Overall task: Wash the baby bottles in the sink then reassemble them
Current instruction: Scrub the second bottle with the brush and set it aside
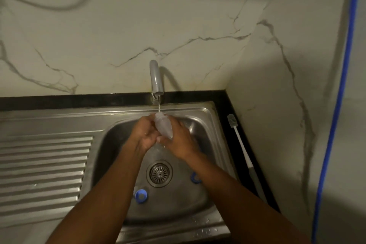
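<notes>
A clear baby bottle (163, 126) is held over the steel sink (213, 125), its mouth up under a thin stream from the grey tap (156, 77). My left hand (143, 134) grips its left side and my right hand (179, 138) grips its right side and base. Water spills below my hands. On the sink floor lie a blue bottle ring (141, 195) at the front left of the drain (159, 173) and another blue part (195, 178) to its right, half hidden by my right forearm.
A white-handled bottle brush (240, 142) lies on the black counter strip right of the sink. The ribbed draining board (43, 170) spreads to the left. A marble wall stands behind, and a blue hose (336, 105) hangs at the right.
</notes>
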Demonstrator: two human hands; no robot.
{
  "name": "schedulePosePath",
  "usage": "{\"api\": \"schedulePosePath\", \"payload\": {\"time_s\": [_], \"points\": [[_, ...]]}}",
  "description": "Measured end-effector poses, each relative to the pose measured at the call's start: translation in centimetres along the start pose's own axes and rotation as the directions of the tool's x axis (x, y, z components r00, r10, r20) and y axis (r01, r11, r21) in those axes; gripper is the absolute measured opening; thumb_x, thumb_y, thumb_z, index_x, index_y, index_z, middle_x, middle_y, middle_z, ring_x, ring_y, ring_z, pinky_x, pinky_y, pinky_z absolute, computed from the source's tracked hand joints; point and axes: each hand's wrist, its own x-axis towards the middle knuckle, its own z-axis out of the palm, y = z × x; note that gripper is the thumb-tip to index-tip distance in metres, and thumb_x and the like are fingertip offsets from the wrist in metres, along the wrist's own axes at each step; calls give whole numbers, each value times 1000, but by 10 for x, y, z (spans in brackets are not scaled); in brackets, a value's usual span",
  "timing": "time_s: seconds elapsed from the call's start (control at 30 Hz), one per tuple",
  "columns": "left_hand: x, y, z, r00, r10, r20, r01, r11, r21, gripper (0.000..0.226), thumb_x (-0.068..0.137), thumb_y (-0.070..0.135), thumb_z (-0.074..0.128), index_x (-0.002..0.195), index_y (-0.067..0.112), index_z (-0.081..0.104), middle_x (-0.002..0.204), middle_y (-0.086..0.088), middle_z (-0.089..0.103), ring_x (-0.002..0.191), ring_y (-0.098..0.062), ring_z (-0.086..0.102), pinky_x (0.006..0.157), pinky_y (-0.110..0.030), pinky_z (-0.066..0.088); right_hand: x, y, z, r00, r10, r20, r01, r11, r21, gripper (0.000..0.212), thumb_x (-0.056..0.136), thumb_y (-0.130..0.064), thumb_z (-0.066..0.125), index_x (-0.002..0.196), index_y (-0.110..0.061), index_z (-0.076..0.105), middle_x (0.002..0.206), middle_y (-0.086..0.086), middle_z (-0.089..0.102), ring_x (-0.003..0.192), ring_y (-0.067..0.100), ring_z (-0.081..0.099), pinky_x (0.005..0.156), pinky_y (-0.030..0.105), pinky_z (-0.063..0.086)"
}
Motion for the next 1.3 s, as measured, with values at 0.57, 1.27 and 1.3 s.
{"api": "schedulePosePath", "payload": {"time_s": [0.57,1.27,1.3], "points": [[-1,3,-30,957,270,110,-290,916,277,31,91,7,65,122,2,68,116,-11,73,109,-26,70,93,-41,57,25,30,32,973,161,165,-224,821,526,46,88,-32,71,131,-23,55,121,-2,67,111,16,63,86,30,54],[-40,-32,-62,885,466,1,-364,689,627,32,95,2,60,98,31,71,101,10,74,98,-4,69,95,-30,53,63,18,59,961,268,-69,-260,959,110,50,76,-25,81,121,-20,58,116,3,65,103,21,62,78,26,47],[-44,-34,-59,886,464,6,-363,685,631,28,96,4,60,101,28,71,101,10,74,98,-5,68,93,-28,53,64,19,54,964,265,13,-265,961,84,46,76,-27,79,117,-22,60,113,4,66,99,21,63,77,29,51]]}}
